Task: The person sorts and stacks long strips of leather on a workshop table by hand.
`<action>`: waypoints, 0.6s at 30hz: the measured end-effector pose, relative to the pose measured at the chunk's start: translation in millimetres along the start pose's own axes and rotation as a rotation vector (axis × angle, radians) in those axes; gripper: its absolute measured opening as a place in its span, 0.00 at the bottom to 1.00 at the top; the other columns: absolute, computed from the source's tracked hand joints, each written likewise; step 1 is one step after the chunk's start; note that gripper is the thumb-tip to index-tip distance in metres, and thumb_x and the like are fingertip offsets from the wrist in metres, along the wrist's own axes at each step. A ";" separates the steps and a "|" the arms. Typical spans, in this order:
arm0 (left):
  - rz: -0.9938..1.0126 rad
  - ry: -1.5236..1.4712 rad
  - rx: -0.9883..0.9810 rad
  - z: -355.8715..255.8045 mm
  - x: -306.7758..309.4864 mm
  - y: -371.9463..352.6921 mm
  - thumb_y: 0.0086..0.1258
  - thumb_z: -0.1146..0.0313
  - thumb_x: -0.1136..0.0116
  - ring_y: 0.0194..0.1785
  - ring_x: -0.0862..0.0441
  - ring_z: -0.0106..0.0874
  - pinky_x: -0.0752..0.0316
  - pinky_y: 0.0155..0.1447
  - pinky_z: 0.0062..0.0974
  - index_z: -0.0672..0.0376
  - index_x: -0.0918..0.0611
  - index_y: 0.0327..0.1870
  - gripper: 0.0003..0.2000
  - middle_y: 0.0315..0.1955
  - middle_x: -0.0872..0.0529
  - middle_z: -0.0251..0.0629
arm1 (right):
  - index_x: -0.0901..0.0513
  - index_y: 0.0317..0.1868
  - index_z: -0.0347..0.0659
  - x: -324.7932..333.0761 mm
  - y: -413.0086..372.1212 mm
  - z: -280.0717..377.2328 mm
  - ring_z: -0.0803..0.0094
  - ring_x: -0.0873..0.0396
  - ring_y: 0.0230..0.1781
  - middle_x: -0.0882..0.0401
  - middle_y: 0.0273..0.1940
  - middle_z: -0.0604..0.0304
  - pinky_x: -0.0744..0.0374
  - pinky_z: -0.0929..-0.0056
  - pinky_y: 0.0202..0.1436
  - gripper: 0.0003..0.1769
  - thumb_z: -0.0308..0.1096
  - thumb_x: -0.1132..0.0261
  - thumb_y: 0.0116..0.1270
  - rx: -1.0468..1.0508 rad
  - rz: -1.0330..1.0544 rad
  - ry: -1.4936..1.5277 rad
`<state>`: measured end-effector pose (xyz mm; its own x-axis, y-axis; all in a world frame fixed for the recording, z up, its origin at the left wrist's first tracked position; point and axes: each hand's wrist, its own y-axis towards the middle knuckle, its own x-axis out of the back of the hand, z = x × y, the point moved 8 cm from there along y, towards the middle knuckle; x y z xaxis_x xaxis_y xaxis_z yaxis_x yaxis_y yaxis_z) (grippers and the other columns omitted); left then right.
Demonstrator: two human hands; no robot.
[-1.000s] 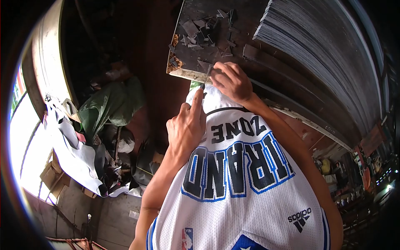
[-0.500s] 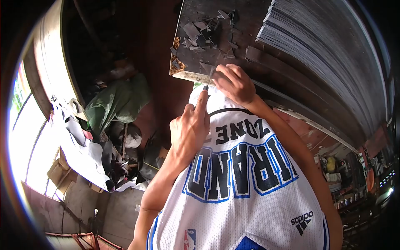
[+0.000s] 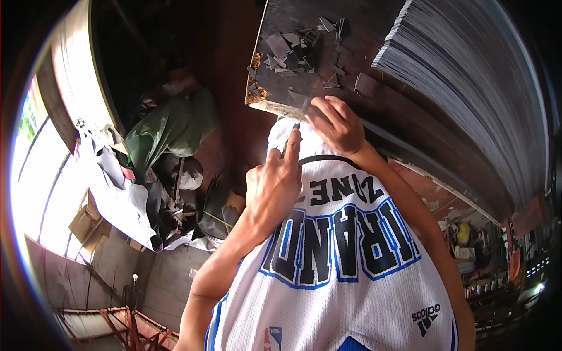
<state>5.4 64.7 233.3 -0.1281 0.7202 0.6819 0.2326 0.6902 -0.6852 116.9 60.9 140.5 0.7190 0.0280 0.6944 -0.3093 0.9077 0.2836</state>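
Note:
My left hand [image 3: 274,182] is closed, its index finger stretched forward along a slim dark-tipped tool [image 3: 297,126]. The palm hides most of this tool, so its exact kind does not show. Just beyond it, my right hand [image 3: 336,124] is closed with fingers pinched at a small thin grey piece [image 3: 305,107], close to the table's near edge. The tool's tip points towards that piece. Both hands are in front of my white jersey [image 3: 345,245], by the corner of the dark table [image 3: 278,93].
Several grey offcuts [image 3: 287,50] lie scattered on the tabletop. A tall stack of thin grey sheets [image 3: 445,70] stands to the right. The table's corner is chipped. On the left are a green plastic bag [image 3: 170,126], white material [image 3: 120,193] and a cardboard box [image 3: 89,225].
The view has shifted slightly, so the table and both hands appear a little further right and lower. Both hands keep nearly the same grip and position at the table edge.

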 end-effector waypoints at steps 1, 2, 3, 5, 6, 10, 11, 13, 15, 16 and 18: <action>0.025 -0.010 0.012 -0.6 0.1 0.0 0.68 0.71 0.43 0.24 0.16 0.48 0.20 0.28 0.43 0.57 0.32 0.71 0.29 0.33 0.18 0.57 | 0.15 0.37 0.40 0.8 -0.7 0.8 0.60 0.22 0.51 0.18 0.52 0.55 0.21 0.68 0.59 0.05 0.30 0.30 0.63 0.002 0.001 0.011; 0.025 -0.006 0.025 0.6 2.4 -0.4 0.68 0.71 0.43 0.24 0.16 0.48 0.20 0.28 0.43 0.57 0.32 0.71 0.29 0.33 0.18 0.57 | 0.15 0.38 0.40 0.0 -0.7 2.0 0.60 0.22 0.51 0.19 0.52 0.55 0.21 0.68 0.59 0.05 0.30 0.31 0.63 -0.003 0.010 0.002; 0.054 -0.007 0.034 0.2 1.5 0.7 0.67 0.72 0.44 0.25 0.16 0.49 0.20 0.28 0.44 0.58 0.32 0.72 0.29 0.33 0.18 0.57 | 0.15 0.40 0.40 -0.7 -0.3 2.1 0.59 0.23 0.52 0.19 0.52 0.56 0.21 0.68 0.59 0.06 0.30 0.31 0.62 -0.006 0.018 -0.008; 0.113 -0.021 0.054 -0.8 0.5 1.9 0.68 0.72 0.46 0.27 0.15 0.51 0.19 0.30 0.45 0.62 0.33 0.72 0.29 0.35 0.17 0.59 | 0.15 0.41 0.40 -1.2 1.1 2.5 0.59 0.23 0.52 0.19 0.53 0.56 0.21 0.69 0.59 0.07 0.30 0.31 0.62 -0.002 0.026 0.000; 0.107 -0.021 0.063 2.3 -2.6 0.2 0.68 0.72 0.46 0.27 0.15 0.51 0.19 0.30 0.45 0.62 0.33 0.72 0.29 0.35 0.17 0.59 | 0.15 0.42 0.40 -3.3 -0.1 4.1 0.59 0.23 0.52 0.19 0.53 0.56 0.21 0.69 0.59 0.08 0.30 0.31 0.62 -0.004 0.031 -0.009; 0.020 0.020 0.086 3.0 3.4 -0.2 0.69 0.71 0.43 0.24 0.15 0.47 0.20 0.28 0.42 0.48 0.31 0.70 0.27 0.29 0.18 0.49 | 0.15 0.44 0.42 -2.5 3.4 6.5 0.59 0.23 0.53 0.19 0.52 0.57 0.21 0.70 0.60 0.10 0.31 0.31 0.62 -0.003 0.050 -0.019; 0.025 0.015 0.086 2.6 4.0 -0.1 0.69 0.71 0.43 0.24 0.15 0.47 0.20 0.28 0.42 0.49 0.31 0.70 0.27 0.28 0.18 0.50 | 0.15 0.44 0.42 -3.3 2.6 7.8 0.59 0.23 0.53 0.19 0.52 0.57 0.21 0.70 0.60 0.10 0.31 0.31 0.62 0.003 0.052 -0.012; 0.026 0.012 0.087 4.6 4.2 -0.2 0.69 0.71 0.43 0.24 0.15 0.47 0.20 0.28 0.42 0.49 0.31 0.71 0.27 0.28 0.18 0.50 | 0.15 0.43 0.42 -5.9 0.8 8.0 0.60 0.23 0.53 0.19 0.52 0.57 0.21 0.70 0.60 0.10 0.31 0.30 0.62 -0.010 0.042 -0.029; 0.028 -0.005 0.082 3.2 5.7 0.1 0.68 0.71 0.42 0.24 0.15 0.47 0.20 0.28 0.42 0.50 0.31 0.71 0.28 0.28 0.17 0.50 | 0.15 0.43 0.42 -5.0 1.8 8.1 0.60 0.23 0.53 0.18 0.52 0.57 0.21 0.70 0.60 0.09 0.31 0.30 0.62 -0.007 0.046 -0.024; 0.028 -0.007 0.089 4.3 5.9 -0.7 0.68 0.71 0.42 0.24 0.15 0.47 0.20 0.28 0.42 0.50 0.31 0.71 0.28 0.28 0.17 0.50 | 0.15 0.43 0.42 -5.3 2.2 9.1 0.60 0.23 0.53 0.18 0.52 0.57 0.21 0.70 0.60 0.09 0.31 0.30 0.62 -0.003 0.049 -0.023; 0.022 -0.008 0.068 2.7 6.5 -0.2 0.67 0.72 0.42 0.24 0.15 0.47 0.20 0.28 0.42 0.52 0.32 0.71 0.29 0.29 0.17 0.51 | 0.15 0.43 0.42 -4.9 2.7 10.7 0.60 0.23 0.53 0.18 0.51 0.57 0.21 0.70 0.60 0.09 0.31 0.30 0.62 0.004 0.042 -0.035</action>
<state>1.8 69.5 237.1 -0.1311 0.7357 0.6646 0.1697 0.6771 -0.7161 105.9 58.8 144.9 0.6833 0.0517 0.7283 -0.3414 0.9044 0.2560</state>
